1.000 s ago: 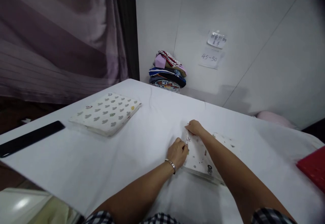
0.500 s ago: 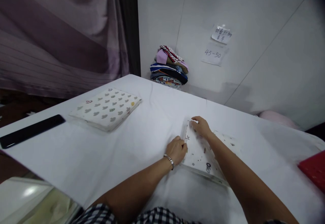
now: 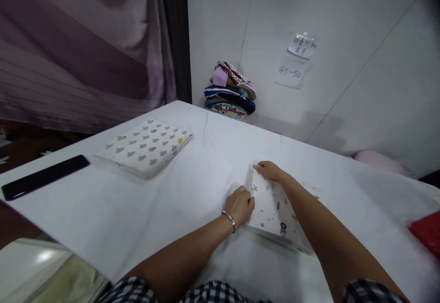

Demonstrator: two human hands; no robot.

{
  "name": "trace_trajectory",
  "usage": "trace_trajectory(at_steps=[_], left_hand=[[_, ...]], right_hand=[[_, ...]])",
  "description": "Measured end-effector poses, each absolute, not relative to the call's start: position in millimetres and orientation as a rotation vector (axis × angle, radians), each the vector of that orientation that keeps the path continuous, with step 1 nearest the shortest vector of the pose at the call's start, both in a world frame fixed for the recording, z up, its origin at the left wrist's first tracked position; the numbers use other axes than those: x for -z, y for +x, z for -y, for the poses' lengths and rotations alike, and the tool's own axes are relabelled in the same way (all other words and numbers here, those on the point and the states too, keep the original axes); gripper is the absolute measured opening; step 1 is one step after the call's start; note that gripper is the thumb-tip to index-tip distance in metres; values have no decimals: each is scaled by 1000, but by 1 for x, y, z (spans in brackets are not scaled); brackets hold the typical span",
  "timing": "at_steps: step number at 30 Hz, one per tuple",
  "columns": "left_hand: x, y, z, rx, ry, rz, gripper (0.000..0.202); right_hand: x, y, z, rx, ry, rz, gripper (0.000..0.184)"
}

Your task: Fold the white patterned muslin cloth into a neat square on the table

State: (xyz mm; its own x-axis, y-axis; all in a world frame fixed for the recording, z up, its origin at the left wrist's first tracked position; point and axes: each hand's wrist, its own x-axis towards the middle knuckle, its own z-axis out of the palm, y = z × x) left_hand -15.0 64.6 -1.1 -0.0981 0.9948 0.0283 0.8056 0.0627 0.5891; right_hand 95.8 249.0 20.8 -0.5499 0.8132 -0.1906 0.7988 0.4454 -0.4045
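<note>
A folded white cloth with small prints (image 3: pixel 271 209) lies on the white table (image 3: pixel 192 193) in front of me. My left hand (image 3: pixel 241 206), with a bracelet on its wrist, is curled closed against the cloth's left edge and pinches it. My right hand (image 3: pixel 270 170) rests on the cloth's far left corner with its fingers bent down on the fabric. My right forearm lies across the cloth and hides its middle.
A second folded cloth with a cloud print (image 3: pixel 146 146) lies at the left of the table. A long black bar (image 3: pixel 43 176) lies near the left edge. A stack of colourful folded clothes (image 3: pixel 230 92) stands by the wall. A red object (image 3: pixel 426 229) sits at the right edge.
My right hand has shifted slightly along the cloth's far corner. My left hand stays at the left edge. The view has tilted a little.
</note>
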Motion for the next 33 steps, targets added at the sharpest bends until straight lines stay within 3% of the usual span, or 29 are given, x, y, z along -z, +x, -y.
trace_trajectory(at_steps=[13,22,26,30,33], left_hand=[[3,-15,-66,-667,1724,-1958,27],[4,-16,-64,-668,1773,-1966,27],[3,-17,-60,-645,1748,-1986,28],[1,-16,-56,-673,1712,-2020,26],[-1,-15,-56,-680,1708,-2033,24]], right_hand=[[0,100,-245,-644,-1464,2519,41],[-11,96,-248,-632,-1542,2547,43],[-22,100,-232,-486,-1586,2518,55],[-22,104,-198,-241,-1401,2519,50],[-12,100,-174,-232,-1344,2631,51]])
